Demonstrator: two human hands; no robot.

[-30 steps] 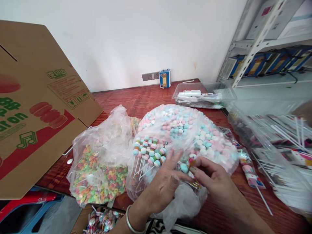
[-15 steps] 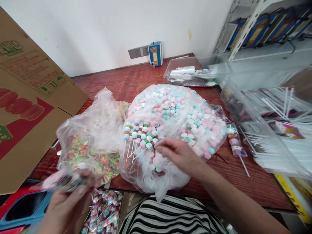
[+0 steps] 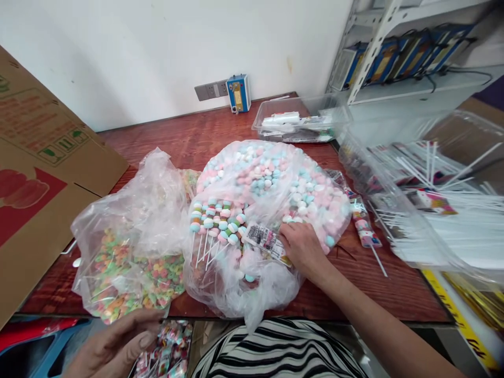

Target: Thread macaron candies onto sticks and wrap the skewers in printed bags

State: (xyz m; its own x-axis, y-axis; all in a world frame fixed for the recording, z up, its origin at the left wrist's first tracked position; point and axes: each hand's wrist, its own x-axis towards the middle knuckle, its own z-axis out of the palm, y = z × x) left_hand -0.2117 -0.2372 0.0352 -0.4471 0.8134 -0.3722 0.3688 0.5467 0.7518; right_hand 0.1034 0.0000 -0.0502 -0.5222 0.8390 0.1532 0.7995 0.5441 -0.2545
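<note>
My right hand (image 3: 305,248) is closed on one end of a flat, printed clear wrapper (image 3: 268,241). The wrapper lies over a big clear bag of marshmallows (image 3: 252,165) in pink, blue and white. Just left of it, several marshmallow skewers (image 3: 216,220) on white sticks rest on the bag. At the lower left, my left hand (image 3: 118,344) has its fingers stretched out, thumb apart, with nothing seen in it. It hovers in front of a clear bag of colourful gummy rings (image 3: 142,262) and beside a box of wrapped candies (image 3: 169,349) below the table edge.
A cardboard box (image 3: 47,157) stands at the left. Clear bins of white sticks (image 3: 433,231) and of packaging (image 3: 291,123) sit at right and back. A wrapped marshmallow stick (image 3: 366,226) lies on the red-brown table (image 3: 157,131). A blue device (image 3: 238,93) is by the wall.
The blurred, shiny thing in my left hand is gone from it, and its fingers have opened. My right hand now holds the printed wrapper over the marshmallow bag. The view has shifted slightly.
</note>
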